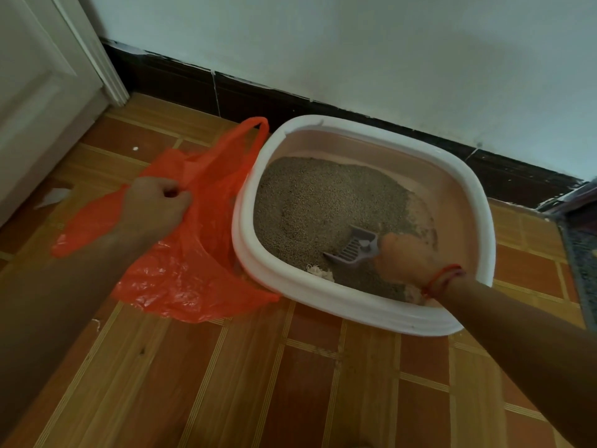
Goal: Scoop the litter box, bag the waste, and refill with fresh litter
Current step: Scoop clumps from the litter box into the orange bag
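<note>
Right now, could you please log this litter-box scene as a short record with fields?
left hand: grips the orange bag
right hand: holds the grey scoop, blade in the litter
litter box: white rim, pink tub, on tiled floor by the wall
bag position: crumpled on the floor, left of the box
waste: pale clumps by the near rim

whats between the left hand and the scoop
In the head view: the orange bag gripped by the left hand, then the white rim of the litter box, then brown litter up to the scoop in the right hand.
</note>
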Demonstrator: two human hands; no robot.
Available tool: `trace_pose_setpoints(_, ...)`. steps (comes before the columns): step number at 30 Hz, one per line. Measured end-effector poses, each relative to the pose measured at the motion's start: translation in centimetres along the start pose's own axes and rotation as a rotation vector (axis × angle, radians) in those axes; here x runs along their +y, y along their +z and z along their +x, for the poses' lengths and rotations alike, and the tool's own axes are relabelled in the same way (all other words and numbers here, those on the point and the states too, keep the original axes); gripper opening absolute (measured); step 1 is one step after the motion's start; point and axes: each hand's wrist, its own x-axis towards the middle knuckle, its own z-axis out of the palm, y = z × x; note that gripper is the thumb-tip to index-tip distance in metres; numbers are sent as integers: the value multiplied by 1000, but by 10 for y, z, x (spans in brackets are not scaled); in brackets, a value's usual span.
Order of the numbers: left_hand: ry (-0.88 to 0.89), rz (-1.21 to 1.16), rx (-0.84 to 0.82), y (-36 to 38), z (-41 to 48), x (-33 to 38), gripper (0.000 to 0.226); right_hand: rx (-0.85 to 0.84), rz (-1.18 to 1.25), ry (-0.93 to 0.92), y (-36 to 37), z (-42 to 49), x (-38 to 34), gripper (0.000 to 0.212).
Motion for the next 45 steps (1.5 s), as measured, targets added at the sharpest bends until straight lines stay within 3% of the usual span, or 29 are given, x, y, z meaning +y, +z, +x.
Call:
trace_pose_setpoints(8,-21,-12,31,0,5,-1,18,89,155,21,-1,22,-14,12)
trace_pose_setpoints(20,-37,-22,31,-2,4,0,19,239,349,-31,20,32,-2,22)
trace_pose_setpoints(29,-32,-24,33,-7,2,1,17,419,454,-47,-8,28,12,21)
trace_pose_setpoints(45,-36,-60,40,-11,0,2,19,421,462,-90,-20,24,4,16)
